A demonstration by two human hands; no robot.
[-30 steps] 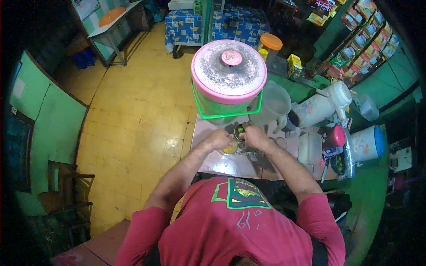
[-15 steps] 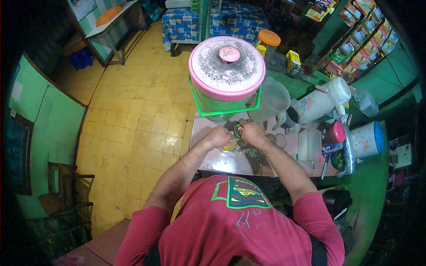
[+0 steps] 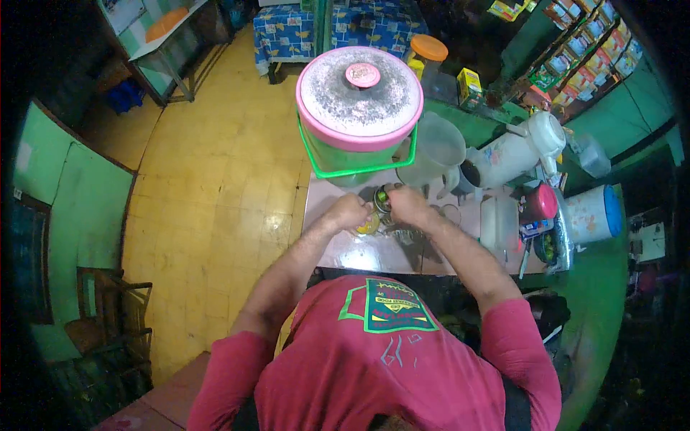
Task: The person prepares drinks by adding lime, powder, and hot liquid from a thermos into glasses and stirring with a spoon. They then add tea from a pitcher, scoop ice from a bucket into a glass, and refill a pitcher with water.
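My left hand (image 3: 351, 210) is closed beside a glass with yellow contents (image 3: 369, 224), its fingertips near the rim; what they pinch is too small to make out. Just to the right, my right hand (image 3: 407, 204) is closed at a small round dark container with green pieces (image 3: 382, 196). Whatever its fingers grip is hidden. Both hands are close together over the pink tabletop (image 3: 345, 253). Beyond them stands a large green bucket with a pink-rimmed lid (image 3: 359, 93), its green handle hanging toward me.
A clear pitcher (image 3: 438, 147) stands right of the bucket, near a white thermos jug (image 3: 514, 154). Farther right are a translucent box (image 3: 499, 224), a pink-lidded container (image 3: 544, 201) and a white bucket with blue lid (image 3: 593, 211). An orange-lidded jar (image 3: 428, 48) stands behind.
The whole view has shifted, with the table and its items slightly higher and further left in the frame. Both hands stay beside the glass and small container, with only slight movement.
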